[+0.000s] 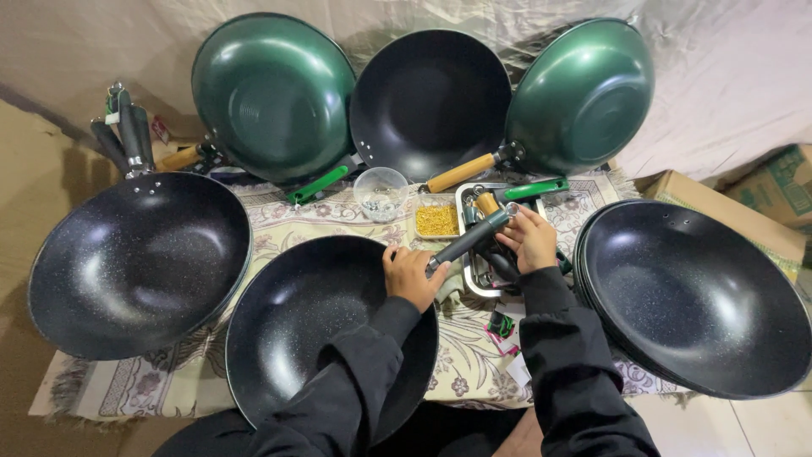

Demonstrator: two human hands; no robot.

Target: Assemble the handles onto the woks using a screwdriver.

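A stack of black pans [698, 296] sits at the right of the patterned cloth [279, 216], within easy reach, and three more pans lean against the back sheet, two green [271, 93] [584, 93] and one black [430, 101], propped so their insides face out. In front, the black pan [313, 330] lies on the person's lap side; the left hand [412, 275] grips its rim, steadying it. The right hand [531, 239] closes around the dark handle [470, 238], holding it angled toward that rim. Behind, a metal tray [474, 283] keeps spare handles, beside a yellow-filled dish [437, 221] and a clear cup [381, 193].
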